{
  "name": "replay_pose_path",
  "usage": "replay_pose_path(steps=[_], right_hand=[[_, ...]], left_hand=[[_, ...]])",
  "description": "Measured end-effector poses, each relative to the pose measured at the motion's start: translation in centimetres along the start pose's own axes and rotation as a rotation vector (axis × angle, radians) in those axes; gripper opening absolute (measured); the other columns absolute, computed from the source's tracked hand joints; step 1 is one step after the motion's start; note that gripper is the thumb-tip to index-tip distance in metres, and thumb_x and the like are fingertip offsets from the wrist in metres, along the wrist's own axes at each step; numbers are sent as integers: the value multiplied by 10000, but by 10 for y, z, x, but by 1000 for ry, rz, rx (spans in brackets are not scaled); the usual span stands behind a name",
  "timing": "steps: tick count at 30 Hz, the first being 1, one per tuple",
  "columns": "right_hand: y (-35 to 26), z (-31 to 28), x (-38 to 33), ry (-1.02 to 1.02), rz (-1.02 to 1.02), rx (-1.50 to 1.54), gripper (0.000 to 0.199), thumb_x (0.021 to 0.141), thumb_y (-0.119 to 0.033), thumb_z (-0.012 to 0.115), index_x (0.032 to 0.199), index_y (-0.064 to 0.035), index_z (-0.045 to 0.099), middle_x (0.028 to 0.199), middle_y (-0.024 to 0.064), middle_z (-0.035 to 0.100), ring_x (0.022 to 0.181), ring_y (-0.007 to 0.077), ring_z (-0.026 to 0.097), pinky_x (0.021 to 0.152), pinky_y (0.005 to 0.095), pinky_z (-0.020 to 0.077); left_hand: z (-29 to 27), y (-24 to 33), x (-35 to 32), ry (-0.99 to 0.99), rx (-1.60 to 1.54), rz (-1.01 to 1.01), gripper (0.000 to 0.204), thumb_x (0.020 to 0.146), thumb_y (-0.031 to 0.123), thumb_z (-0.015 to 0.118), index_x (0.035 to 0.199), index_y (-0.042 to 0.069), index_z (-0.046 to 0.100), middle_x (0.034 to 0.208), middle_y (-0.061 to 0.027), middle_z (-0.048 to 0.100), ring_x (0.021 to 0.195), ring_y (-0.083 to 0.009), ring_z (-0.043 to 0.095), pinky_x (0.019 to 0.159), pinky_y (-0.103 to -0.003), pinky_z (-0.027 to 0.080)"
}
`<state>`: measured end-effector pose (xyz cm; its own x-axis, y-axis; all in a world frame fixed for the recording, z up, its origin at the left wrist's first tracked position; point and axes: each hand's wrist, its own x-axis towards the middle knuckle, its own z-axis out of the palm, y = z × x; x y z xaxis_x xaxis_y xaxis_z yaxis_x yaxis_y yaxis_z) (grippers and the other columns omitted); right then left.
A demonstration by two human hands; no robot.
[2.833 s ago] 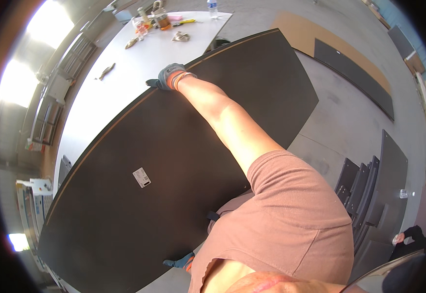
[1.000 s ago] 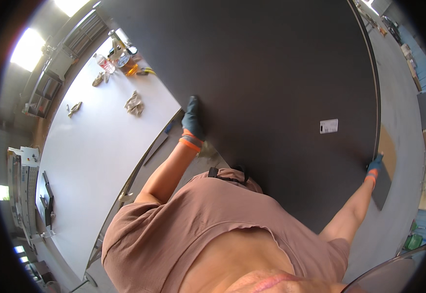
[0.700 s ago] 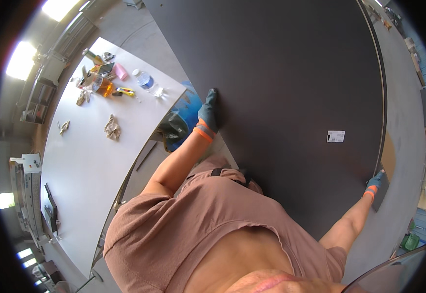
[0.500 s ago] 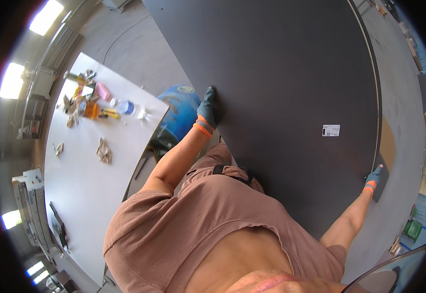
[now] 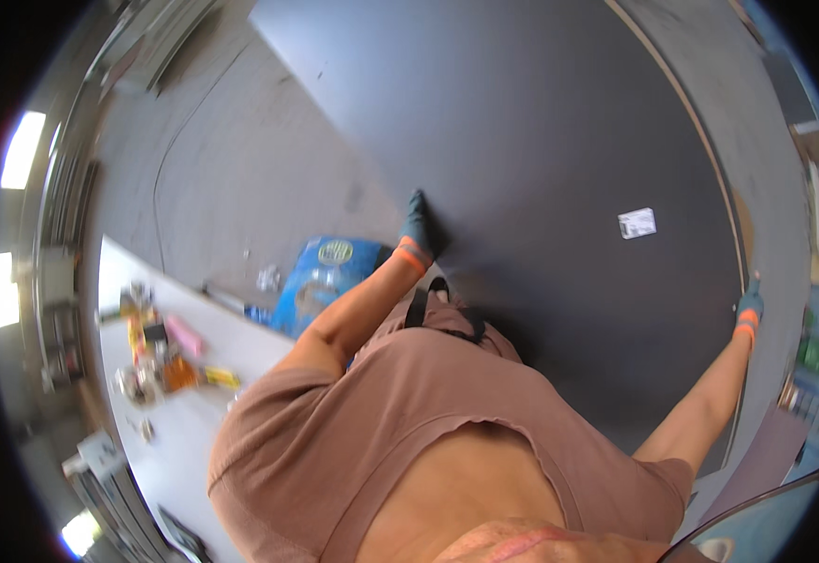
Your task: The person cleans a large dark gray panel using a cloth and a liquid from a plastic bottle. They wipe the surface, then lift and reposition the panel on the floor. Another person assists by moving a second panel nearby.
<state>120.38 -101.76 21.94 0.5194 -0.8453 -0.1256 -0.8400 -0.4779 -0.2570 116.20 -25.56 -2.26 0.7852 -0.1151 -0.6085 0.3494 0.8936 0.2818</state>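
Note:
A big dark grey panel [image 5: 541, 159] with pale edging along its right side fills the space in front of me. A white label [image 5: 636, 223] is stuck on its face. My left hand [image 5: 416, 233], in a dark green glove with an orange cuff, grips the panel's left edge with the arm stretched forward. Far out to the right, my right hand [image 5: 749, 308], gloved alike, holds the opposite edge. The fingertips behind the panel are partly hidden from view.
On my left stands a white table [image 5: 184, 436] carrying a pink item [image 5: 184, 335], an orange container [image 5: 181, 373] and other small things. A blue bag [image 5: 329, 272] lies on the floor beside it. A dark cable [image 5: 160, 178] runs across the grey floor.
My view has turned, and the table now appears lower and further left. More of the blue bag and floor shows. The panel stays in both hands, its far end shifted left in view.

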Motion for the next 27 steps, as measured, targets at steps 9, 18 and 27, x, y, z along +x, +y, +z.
replay_pose_path(steps=[9,18,27], right_hand=[[-83,27,-69,-4,-218,-306,860,972,-702,171,909,-83,765,970,154,747,1066,395,668,969,498,490],[-93,26,-69,280,-472,-290,663,992,-605,356,1270,-81,653,1264,207,655,1171,422,609,1012,495,473],[-116,-3,-75,69,-378,-325,631,990,-590,385,1214,-74,673,1210,178,686,1111,411,637,957,498,495]], left_hand=[[6,35,75,24,127,-299,910,803,781,616,1450,150,507,1473,-30,525,1343,-292,466,1180,-469,313],[-20,24,65,335,187,-564,1168,662,937,560,1494,127,443,1570,-83,411,1413,-368,381,1184,-601,239],[-20,5,56,339,409,-392,1262,620,977,531,1508,87,416,1547,-63,442,1410,-323,396,1208,-512,249]])
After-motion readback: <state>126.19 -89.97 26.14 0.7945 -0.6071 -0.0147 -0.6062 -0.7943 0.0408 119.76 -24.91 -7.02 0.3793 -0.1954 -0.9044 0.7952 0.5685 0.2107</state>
